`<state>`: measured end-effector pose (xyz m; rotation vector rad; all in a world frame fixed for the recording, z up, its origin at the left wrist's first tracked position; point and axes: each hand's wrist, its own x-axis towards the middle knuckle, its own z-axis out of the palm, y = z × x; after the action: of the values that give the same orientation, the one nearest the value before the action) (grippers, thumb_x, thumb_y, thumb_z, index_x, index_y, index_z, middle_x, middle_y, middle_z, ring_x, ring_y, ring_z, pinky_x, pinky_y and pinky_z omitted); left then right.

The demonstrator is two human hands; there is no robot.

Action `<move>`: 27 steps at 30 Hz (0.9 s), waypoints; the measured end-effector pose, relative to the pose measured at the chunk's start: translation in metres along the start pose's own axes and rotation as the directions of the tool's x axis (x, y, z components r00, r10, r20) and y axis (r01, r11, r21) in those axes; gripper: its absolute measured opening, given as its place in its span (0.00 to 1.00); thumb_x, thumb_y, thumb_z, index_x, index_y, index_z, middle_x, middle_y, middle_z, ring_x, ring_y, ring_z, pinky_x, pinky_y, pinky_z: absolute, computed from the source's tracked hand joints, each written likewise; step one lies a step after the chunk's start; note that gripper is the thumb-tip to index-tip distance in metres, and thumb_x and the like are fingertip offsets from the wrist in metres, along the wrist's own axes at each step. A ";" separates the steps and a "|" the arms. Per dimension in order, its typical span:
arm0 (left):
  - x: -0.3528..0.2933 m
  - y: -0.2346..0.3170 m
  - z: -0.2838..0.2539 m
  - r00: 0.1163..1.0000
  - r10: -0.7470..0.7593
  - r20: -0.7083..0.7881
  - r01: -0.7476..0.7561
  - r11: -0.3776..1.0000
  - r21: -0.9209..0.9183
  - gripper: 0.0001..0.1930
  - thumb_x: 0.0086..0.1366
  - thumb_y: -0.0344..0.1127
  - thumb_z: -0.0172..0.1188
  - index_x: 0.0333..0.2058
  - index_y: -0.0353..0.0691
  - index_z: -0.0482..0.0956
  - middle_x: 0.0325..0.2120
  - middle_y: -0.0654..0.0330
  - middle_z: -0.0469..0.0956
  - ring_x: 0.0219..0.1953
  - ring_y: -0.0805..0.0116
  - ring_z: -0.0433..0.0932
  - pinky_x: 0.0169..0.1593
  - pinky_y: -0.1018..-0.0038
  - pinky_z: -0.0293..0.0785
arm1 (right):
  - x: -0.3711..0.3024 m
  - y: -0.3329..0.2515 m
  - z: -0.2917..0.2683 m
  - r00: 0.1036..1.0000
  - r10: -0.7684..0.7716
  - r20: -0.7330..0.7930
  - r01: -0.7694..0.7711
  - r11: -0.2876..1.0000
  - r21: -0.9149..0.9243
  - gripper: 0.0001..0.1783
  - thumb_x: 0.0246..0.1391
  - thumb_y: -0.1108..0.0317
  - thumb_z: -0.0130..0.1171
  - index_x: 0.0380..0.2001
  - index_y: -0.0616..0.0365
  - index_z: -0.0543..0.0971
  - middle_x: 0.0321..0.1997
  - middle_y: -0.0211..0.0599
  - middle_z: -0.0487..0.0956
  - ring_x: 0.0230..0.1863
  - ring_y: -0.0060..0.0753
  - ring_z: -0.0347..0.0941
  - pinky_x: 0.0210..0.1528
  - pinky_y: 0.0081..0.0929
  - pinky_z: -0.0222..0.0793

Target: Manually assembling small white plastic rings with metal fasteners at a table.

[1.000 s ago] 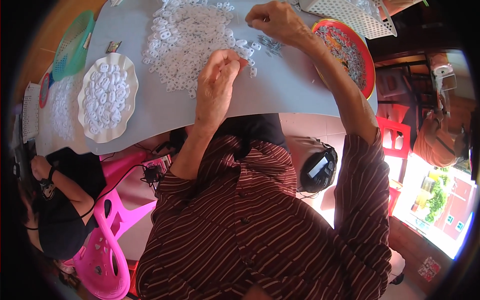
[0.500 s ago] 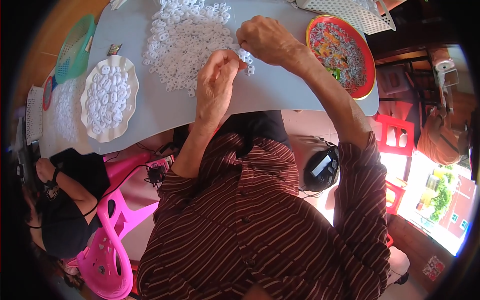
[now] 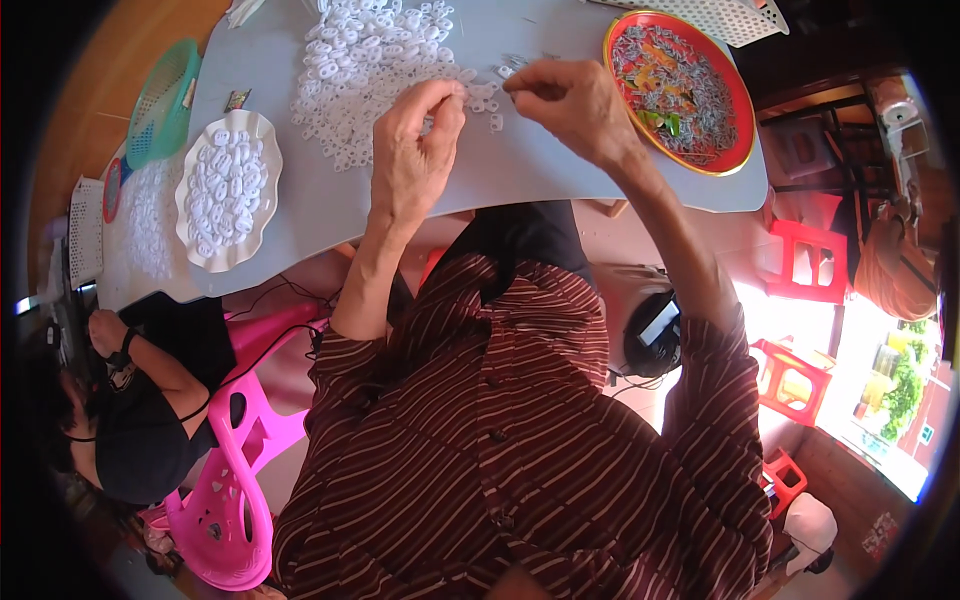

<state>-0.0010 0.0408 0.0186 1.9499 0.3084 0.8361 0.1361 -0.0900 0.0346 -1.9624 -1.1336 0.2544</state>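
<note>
My left hand [image 3: 415, 145] is over the near right edge of a heap of small white plastic pieces with holes [image 3: 375, 70]. Its thumb and forefinger are pinched together; what they hold, if anything, is too small to make out. To its right, across a small gap, my right hand [image 3: 580, 108] has its fingertips drawn into a pinch whose content I cannot tell. A few loose white pieces [image 3: 494, 121] lie on the grey table [image 3: 540, 170] between the hands. Near my right hand stands a red round tray [image 3: 748, 125] full of small grey metal-like pieces.
A scalloped white dish [image 3: 188, 215] with larger white pieces stands at left, beside a green basket [image 3: 165, 100]. A white perforated basket [image 3: 735, 22] is at the far right. Another person [image 3: 150, 400] sits at left by a pink chair [image 3: 225, 520]. Red stools [image 3: 808, 262] stand at right.
My hands have moved apart, leaving a gap between their fingertips. My right hand has gone from a curled fist to a pinch. The whole view has shifted slightly.
</note>
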 end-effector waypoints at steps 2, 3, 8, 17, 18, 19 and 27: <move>0.008 -0.004 0.000 0.988 0.154 0.022 -0.156 0.979 0.134 0.05 0.57 0.24 0.54 0.33 0.34 0.74 0.24 0.56 0.75 0.27 0.63 0.73 0.35 0.72 0.71 | -0.019 0.003 0.005 0.996 0.078 -0.049 -0.073 0.994 0.081 0.11 0.44 0.72 0.60 0.33 0.63 0.80 0.22 0.31 0.79 0.26 0.12 0.72 0.31 0.15 0.69; 0.012 -0.003 -0.001 0.982 0.180 0.055 -0.187 0.967 0.171 0.06 0.55 0.24 0.55 0.34 0.34 0.75 0.24 0.55 0.76 0.28 0.59 0.73 0.35 0.70 0.71 | -0.027 0.000 0.007 0.992 0.105 -0.075 -0.095 0.988 0.123 0.09 0.46 0.74 0.59 0.33 0.63 0.79 0.23 0.28 0.78 0.26 0.10 0.70 0.32 0.14 0.69; 0.010 -0.002 0.008 0.928 0.272 0.254 -0.343 0.889 0.303 0.09 0.52 0.24 0.57 0.34 0.34 0.75 0.27 0.53 0.76 0.34 0.55 0.72 0.40 0.66 0.70 | -0.036 0.010 0.015 0.984 0.146 -0.105 -0.107 0.944 0.312 0.08 0.48 0.75 0.59 0.33 0.64 0.77 0.25 0.26 0.78 0.28 0.11 0.70 0.33 0.13 0.68; 0.005 -0.006 0.021 0.867 0.189 0.460 -0.421 0.771 0.478 0.04 0.50 0.24 0.55 0.25 0.32 0.68 0.29 0.48 0.70 0.37 0.52 0.67 0.47 0.64 0.66 | -0.036 0.018 0.021 0.977 0.092 -0.190 -0.014 0.926 0.377 0.08 0.43 0.72 0.62 0.30 0.61 0.79 0.20 0.31 0.77 0.22 0.16 0.71 0.28 0.18 0.69; 0.004 -0.005 0.021 0.867 0.185 0.463 -0.420 0.771 0.478 0.04 0.50 0.24 0.55 0.25 0.32 0.68 0.29 0.48 0.70 0.37 0.52 0.67 0.47 0.64 0.66 | -0.036 0.017 0.020 0.979 0.084 -0.186 -0.011 0.932 0.363 0.08 0.43 0.72 0.62 0.30 0.61 0.79 0.20 0.31 0.77 0.22 0.16 0.70 0.28 0.19 0.68; 0.004 -0.004 0.020 0.875 0.187 0.447 -0.402 0.794 0.455 0.04 0.50 0.23 0.54 0.26 0.32 0.68 0.28 0.49 0.70 0.37 0.51 0.67 0.46 0.63 0.66 | -0.036 0.017 0.020 0.979 0.087 -0.184 -0.015 0.931 0.365 0.08 0.43 0.72 0.62 0.30 0.61 0.79 0.20 0.31 0.77 0.22 0.16 0.70 0.28 0.19 0.68; -0.006 0.007 0.013 0.964 -0.182 0.194 0.218 0.959 -0.182 0.10 0.61 0.33 0.58 0.35 0.31 0.78 0.26 0.63 0.78 0.28 0.80 0.72 0.36 0.83 0.69 | -0.040 0.009 0.022 0.996 0.061 -0.063 0.005 0.675 0.738 0.06 0.51 0.73 0.61 0.31 0.64 0.78 0.24 0.27 0.77 0.26 0.15 0.69 0.31 0.14 0.69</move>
<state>0.0026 0.0251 0.0174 1.7537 0.2983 0.5376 0.1074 -0.1114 0.0058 -1.2356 -0.7597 0.5515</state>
